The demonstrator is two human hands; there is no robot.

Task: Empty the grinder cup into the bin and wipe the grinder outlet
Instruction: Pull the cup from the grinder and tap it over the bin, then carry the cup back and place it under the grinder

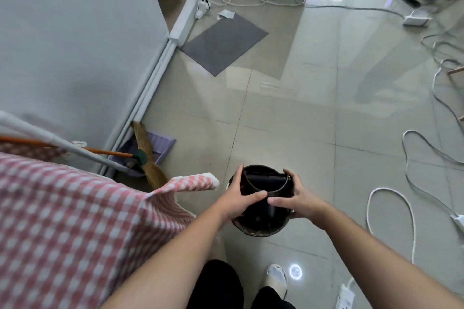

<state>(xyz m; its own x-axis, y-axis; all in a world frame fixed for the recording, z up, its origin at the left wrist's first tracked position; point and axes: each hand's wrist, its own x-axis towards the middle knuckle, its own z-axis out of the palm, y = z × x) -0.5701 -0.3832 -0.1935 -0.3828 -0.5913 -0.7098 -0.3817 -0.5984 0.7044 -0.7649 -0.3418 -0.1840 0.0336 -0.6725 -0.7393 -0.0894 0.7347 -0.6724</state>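
A black grinder cup (263, 184) is held over a dark round bin (258, 227) that stands on the tiled floor. My left hand (239, 197) grips the cup's left side and near edge. My right hand (296, 198) grips its right side, fingers along the front. The cup's open top faces up and away from me, and its inside looks dark. Most of the bin is hidden below the cup and both hands. The grinder itself is out of view.
A table with a pink checked cloth (75, 221) fills the lower left. A broom (145, 158) and purple dustpan (153, 145) lean by the white wall. White cables (411, 198) loop across the floor at right. A grey mat (223, 45) lies further off.
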